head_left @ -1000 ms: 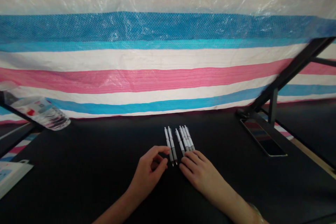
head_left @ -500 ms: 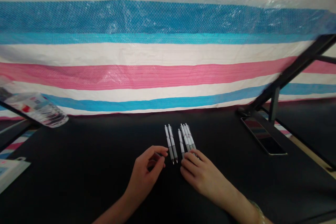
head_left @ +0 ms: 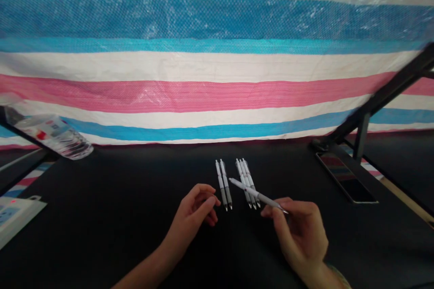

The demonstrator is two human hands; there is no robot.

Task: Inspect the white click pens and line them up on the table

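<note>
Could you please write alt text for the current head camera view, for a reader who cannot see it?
The right hand holds a white and gray pen over a black table. Nearby lie two pens and a group of three, with the left hand beside the pair.

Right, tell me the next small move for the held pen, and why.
Probably ease the held pen left, away from the three pens: the right hand holds it slanting across them, while bare table separates them from the two pens.
</note>
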